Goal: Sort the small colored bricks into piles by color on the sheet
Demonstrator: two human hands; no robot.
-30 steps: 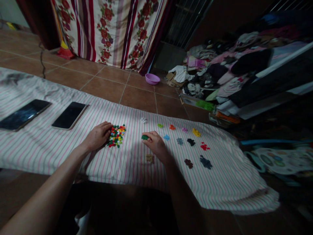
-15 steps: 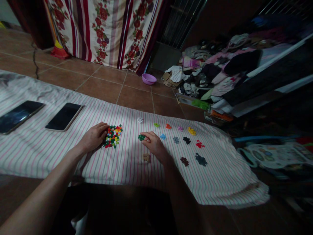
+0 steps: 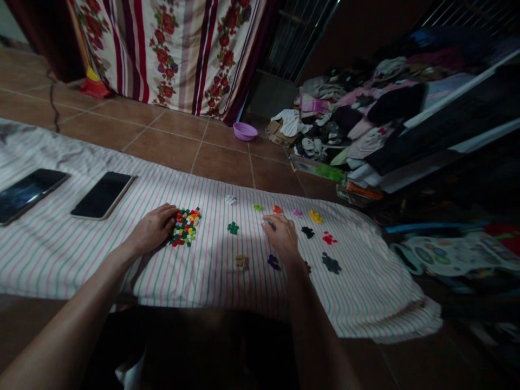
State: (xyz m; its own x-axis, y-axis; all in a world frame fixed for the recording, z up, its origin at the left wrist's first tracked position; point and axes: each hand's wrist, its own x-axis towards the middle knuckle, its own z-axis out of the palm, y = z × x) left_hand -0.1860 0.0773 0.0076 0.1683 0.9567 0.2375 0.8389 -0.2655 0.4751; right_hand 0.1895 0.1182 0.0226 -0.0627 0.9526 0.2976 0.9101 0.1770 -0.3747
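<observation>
1. While the left hand rests against the left edge of the mixed heap of tiny colored pieces, left of center in the frame, its fingers are loosely bent. Can't make out if they're pinching anything. My guess is it's parked there to keep the heap bunched up.

2. Right hand, just right of center: thumb and fingertips close together, low over the striped cloth, with a bluish bit showing at the tips. Gripped or just lying under them? Can't tell from where I'm standing.

3. Between the 2 hands sits a green pile, with a tan pile below it in the frame. Those bare gaps probably stop colors from mixing.

4. Right of center it's 1 color per pile too: yellow pile, black pile, red pile. Seems easy to tell apart, even in dim light.

5. 2 phones lie at far left, well apart from the pieces, presumably to leave elbow room.
</observation>
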